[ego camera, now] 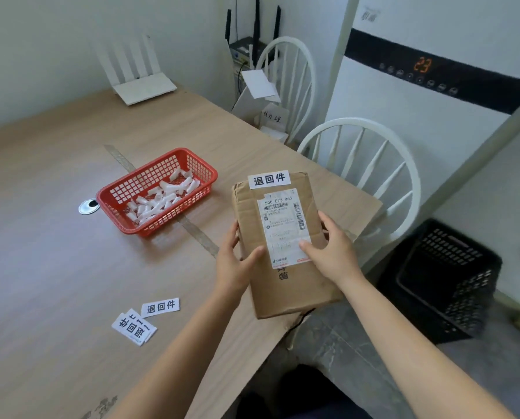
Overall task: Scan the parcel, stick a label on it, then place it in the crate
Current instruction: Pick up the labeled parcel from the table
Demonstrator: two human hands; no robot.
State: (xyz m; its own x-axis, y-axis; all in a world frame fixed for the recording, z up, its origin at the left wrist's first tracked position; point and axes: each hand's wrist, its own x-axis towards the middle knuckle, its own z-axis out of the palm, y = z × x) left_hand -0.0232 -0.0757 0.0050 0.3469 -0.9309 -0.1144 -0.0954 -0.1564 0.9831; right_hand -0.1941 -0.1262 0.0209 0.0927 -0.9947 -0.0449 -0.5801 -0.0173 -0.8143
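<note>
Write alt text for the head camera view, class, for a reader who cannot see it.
Two bare hands, left hand and right hand, hold a brown cardboard parcel bearing a shipping label and a white sticker over a wooden table's edge. A red basket sits left; a black crate waits on the floor right.

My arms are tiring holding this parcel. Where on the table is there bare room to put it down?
Bare table lies left of the red basket and in front of it, above the loose labels. The far stretch toward the white router is open too. The basket's middle strip and the label corner are crowded.
</note>
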